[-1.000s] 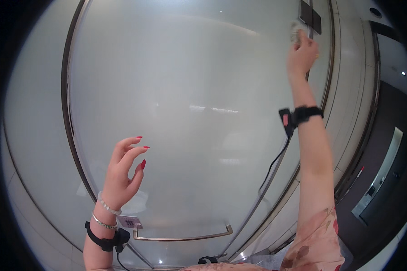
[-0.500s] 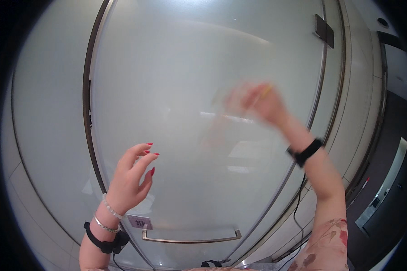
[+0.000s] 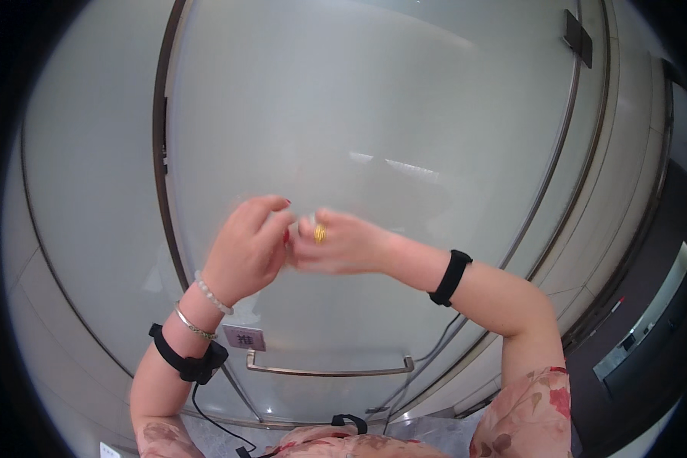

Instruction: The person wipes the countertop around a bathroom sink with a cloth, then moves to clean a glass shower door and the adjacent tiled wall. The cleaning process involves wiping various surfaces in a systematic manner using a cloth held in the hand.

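Observation:
My left hand (image 3: 247, 248), with red nails, is raised in front of a frosted glass door (image 3: 374, 99). Its fingers are bent inward, and a pale beaded bracelet and a silver bangle circle the wrist. Close against its fingertips is my right hand (image 3: 340, 243), curled closed and slightly blurred, with a gold ring (image 3: 320, 233) on one finger. Whatever the fingers may hold is hidden where the two hands meet. Black straps with small devices sit on both forearms, the left strap (image 3: 187, 357) trailing a black cable.
Below my hands, a metal bar handle (image 3: 332, 372) runs across the lower door, beside a small purple-grey sign (image 3: 245, 337). A dark hinge (image 3: 578, 38) joins the door at upper right. Tiled wall (image 3: 626, 153) and a dark doorway (image 3: 649, 275) lie to the right.
My right hand has come down and left from high on the right to meet my left hand. My left hand has risen slightly, its fingers more bent. The view has shifted a little.

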Demonstrator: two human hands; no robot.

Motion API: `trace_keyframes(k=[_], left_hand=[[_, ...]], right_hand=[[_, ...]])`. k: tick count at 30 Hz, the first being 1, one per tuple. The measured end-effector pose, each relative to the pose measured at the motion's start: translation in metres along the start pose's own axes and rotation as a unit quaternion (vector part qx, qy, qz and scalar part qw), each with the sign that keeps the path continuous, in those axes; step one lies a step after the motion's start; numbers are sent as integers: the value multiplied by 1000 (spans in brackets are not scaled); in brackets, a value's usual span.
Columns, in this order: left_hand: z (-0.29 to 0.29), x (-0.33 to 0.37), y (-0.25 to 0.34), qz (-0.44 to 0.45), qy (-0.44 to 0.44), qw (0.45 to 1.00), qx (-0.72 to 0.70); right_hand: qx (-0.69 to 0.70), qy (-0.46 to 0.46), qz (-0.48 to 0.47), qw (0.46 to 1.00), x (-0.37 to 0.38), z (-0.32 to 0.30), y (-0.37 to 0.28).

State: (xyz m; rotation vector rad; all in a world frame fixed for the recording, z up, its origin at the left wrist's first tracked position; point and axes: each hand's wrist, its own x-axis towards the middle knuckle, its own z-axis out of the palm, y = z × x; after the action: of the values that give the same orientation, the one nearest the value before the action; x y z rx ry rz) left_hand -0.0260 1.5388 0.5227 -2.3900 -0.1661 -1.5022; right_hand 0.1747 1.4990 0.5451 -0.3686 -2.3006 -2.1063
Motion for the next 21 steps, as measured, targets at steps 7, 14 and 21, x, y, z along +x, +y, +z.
trace_keyframes(k=[7,14,21], left_hand=[[-31,-37,-20,22,-50,998,23],[-60,-34,-46,-49,34,994,87],[-65,-27,-84,-38,124,978,165]], right_hand=[[68,1,221,973,-77,-27,127],[-383,39,651,654,-155,-100,276],[143,43,267,952,35,9,106]])
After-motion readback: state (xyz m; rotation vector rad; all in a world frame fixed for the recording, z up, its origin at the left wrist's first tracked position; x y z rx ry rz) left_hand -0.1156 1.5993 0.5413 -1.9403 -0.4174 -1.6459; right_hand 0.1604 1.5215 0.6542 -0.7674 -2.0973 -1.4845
